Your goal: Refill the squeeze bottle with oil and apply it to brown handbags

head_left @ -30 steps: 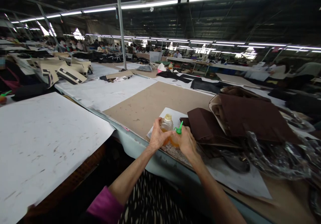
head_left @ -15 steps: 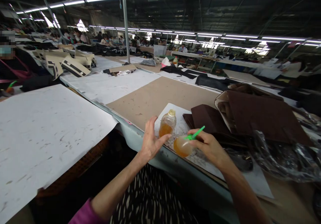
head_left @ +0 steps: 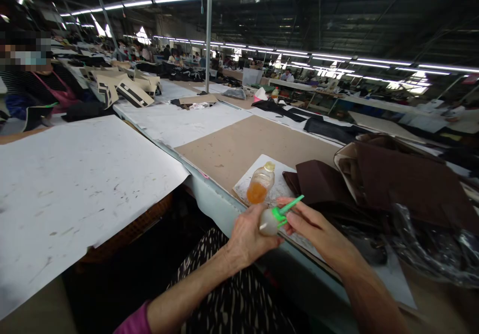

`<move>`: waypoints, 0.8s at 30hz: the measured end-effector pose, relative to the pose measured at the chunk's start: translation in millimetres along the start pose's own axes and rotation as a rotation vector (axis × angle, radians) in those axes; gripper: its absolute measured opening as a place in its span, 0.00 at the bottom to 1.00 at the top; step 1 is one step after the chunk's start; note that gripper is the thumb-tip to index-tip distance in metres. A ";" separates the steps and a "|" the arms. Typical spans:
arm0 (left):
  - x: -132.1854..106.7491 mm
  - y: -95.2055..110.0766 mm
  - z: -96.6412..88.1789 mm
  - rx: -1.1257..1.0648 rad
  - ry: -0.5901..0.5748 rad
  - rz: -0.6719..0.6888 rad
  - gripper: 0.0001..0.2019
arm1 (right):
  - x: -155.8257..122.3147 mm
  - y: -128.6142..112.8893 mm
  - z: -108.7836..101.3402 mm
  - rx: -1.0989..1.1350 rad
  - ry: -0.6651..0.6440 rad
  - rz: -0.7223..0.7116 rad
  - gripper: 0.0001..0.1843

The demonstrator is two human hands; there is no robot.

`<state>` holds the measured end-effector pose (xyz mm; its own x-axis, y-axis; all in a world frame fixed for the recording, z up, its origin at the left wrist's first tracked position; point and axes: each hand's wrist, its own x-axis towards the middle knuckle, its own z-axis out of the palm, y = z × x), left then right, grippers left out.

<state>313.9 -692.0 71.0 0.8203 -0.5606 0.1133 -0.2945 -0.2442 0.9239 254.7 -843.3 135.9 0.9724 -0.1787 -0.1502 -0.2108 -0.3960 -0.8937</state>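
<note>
Holding a small squeeze bottle (head_left: pixel 268 222) between them, both hands meet just off the near edge of the tabletop (head_left: pixel 239 149). The left hand (head_left: pixel 249 237) has its grip closed round the bottle's pale body from below, fingers curled under it and thumb on the side. The right hand (head_left: pixel 312 229) has its grip pinched shut on the green nozzle cap (head_left: pixel 286 209), whose thin spout slants up and away from the fingers. The bottle lies tilted, nearly on its side, and how much liquid it holds cannot be told.

Just beyond the grip, on a white sheet (head_left: pixel 250 182) at the tabletop's edge, stands a second bottle (head_left: pixel 261 184), upright, with a yellow cap and amber liquid in its lower half; neither hand touches it. To the right of the grip, beside that sheet, lies a stack of dark brown pieces (head_left: pixel 318 182), and further right a larger brown bundle (head_left: pixel 404 179) with crumpled clear plastic (head_left: pixel 430 244) in front of it. To the left of the grip, across a gap, a large white paper (head_left: pixel 75 174) covers a neighbouring surface. Below the hands is a dark patterned garment (head_left: pixel 232 299)
</note>
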 end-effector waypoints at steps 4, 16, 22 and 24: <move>-4.1 2.4 10.4 0.251 0.096 0.023 0.23 | 6.2 2.5 25.1 -0.172 0.316 0.035 0.23; 0.0 -7.4 18.3 0.644 0.112 0.054 0.21 | 31.8 18.8 52.3 -0.437 0.596 0.102 0.31; -1.4 -1.5 12.8 0.335 0.086 -0.012 0.14 | 30.3 17.4 50.8 -0.442 0.576 0.045 0.27; -1.8 0.7 9.5 0.236 0.078 0.002 0.13 | 27.0 15.2 48.2 -0.427 0.557 0.023 0.25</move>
<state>307.5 -698.7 68.0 0.8521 -0.5010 0.1511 -0.3950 -0.4264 0.8137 282.6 -810.7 97.9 0.7953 -0.5806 0.1740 -0.3624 -0.6856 -0.6314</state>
